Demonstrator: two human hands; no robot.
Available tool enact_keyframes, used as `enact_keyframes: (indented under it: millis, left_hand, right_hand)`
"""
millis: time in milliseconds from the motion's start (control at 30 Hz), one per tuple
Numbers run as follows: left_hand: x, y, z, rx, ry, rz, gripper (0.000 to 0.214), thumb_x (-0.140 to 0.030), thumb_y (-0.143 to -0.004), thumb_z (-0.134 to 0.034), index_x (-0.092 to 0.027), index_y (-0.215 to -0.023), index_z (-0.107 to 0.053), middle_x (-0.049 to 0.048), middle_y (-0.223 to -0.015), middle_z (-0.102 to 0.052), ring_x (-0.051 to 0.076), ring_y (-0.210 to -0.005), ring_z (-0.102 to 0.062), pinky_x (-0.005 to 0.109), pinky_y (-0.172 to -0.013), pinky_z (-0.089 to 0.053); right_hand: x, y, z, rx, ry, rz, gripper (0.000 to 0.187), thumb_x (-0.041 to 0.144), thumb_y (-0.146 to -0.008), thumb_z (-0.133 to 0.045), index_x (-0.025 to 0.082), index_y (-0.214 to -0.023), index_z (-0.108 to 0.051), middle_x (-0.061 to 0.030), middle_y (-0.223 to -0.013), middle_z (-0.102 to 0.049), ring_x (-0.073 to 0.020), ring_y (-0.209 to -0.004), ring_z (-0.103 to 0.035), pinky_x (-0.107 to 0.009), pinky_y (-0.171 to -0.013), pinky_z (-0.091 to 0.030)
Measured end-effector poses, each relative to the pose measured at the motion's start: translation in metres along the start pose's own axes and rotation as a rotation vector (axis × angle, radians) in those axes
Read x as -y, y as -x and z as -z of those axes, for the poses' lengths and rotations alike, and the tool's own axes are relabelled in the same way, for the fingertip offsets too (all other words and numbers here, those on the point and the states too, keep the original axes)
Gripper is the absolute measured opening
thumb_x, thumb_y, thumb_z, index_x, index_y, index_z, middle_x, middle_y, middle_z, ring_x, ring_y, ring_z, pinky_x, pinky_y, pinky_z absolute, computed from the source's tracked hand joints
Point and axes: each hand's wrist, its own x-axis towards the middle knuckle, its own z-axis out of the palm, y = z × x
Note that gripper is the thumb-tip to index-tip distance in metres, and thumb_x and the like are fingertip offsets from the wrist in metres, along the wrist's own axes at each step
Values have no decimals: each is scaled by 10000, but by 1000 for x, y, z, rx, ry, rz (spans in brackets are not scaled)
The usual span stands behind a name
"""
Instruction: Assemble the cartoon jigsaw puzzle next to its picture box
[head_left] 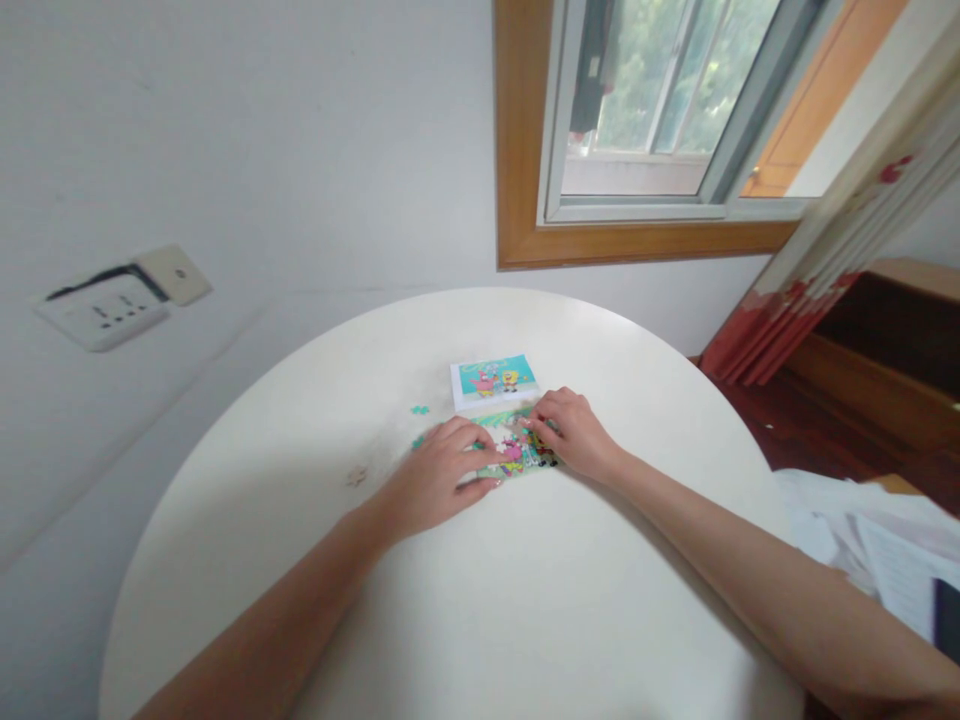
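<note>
A partly assembled jigsaw puzzle (513,453) with pink and yellow cartoon figures lies on the white round table (540,590). My left hand (439,470) rests over its left side, fingers spread and the thumb along the lower edge. Over the puzzle's upper right, my right hand (574,432) has its fingers bent together, seemingly on a small puzzle piece at the fingertips, which is mostly hidden. Just behind the puzzle is a flat box (491,383) with a matching picture. Loose teal pieces (420,409) lie to the left, one partly behind my left hand.
A tan loose piece (355,477) lies further left on the table. Beyond the table are a white wall with a socket (112,308), a wood-framed window (517,245) and a curtain (799,310). Papers (885,550) are stacked to the right.
</note>
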Motion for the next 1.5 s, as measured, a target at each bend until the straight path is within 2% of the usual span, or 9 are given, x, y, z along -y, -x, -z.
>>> enact_keyframes:
  millis: [467, 800, 933, 1167, 1333, 1500]
  left_hand:
    - [1, -1, -2, -1, 23, 9, 282, -216, -876, -544, -266, -1134, -649, 62, -1062, -587, 218, -1043, -493, 358, -926, -401]
    - [2, -1, -3, -15, 34, 10, 325, -195, -862, -552, -287, -1161, -642, 60, -1057, -590, 217, -1026, -505, 362, -921, -402]
    - [1, -2, -2, -39, 57, 21, 306, -186, -872, -535, -295, -1131, -657, 53, -1061, -592, 213, -1041, -501, 364, -943, -387]
    - [-2, -8, -4, -205, 157, 153, 215, -288, -911, -514, -220, -1040, -672, 63, -1021, -617, 204, -1003, -527, 368, -923, -397]
    - [-6, -10, -6, -253, 232, 162, 112, -281, -868, -587, -200, -865, -663, 52, -967, -629, 195, -967, -554, 363, -901, -418]
    - [-11, -12, -5, -267, 283, 209, 92, -256, -855, -605, -185, -825, -656, 50, -942, -620, 196, -945, -564, 355, -877, -420]
  right_hand:
    - [-5, -15, -4, 80, 80, 70, 234, 356, -918, -516, 187, -820, -644, -60, -892, -632, -195, -890, -489, -314, -746, -288]
    - [-13, -15, -3, 86, 34, 101, 239, 361, -913, -524, 190, -806, -651, -66, -887, -622, -192, -895, -494, -314, -783, -318]
    - [-13, -16, -3, 56, -98, 105, 273, 374, -913, -519, 183, -780, -662, -60, -831, -625, -176, -846, -514, -309, -801, -349]
    - [9, -12, 2, 19, -298, 182, 281, 359, -905, -532, 179, -729, -657, -40, -773, -640, -161, -821, -545, -304, -838, -372]
    - [26, -7, 5, 13, -345, 185, 256, 326, -897, -542, 184, -718, -656, -34, -761, -646, -161, -818, -554, -310, -833, -377]
    - [29, -6, 7, -10, -408, 177, 182, 296, -880, -569, 193, -760, -658, -13, -748, -645, -146, -790, -560, -298, -826, -385]
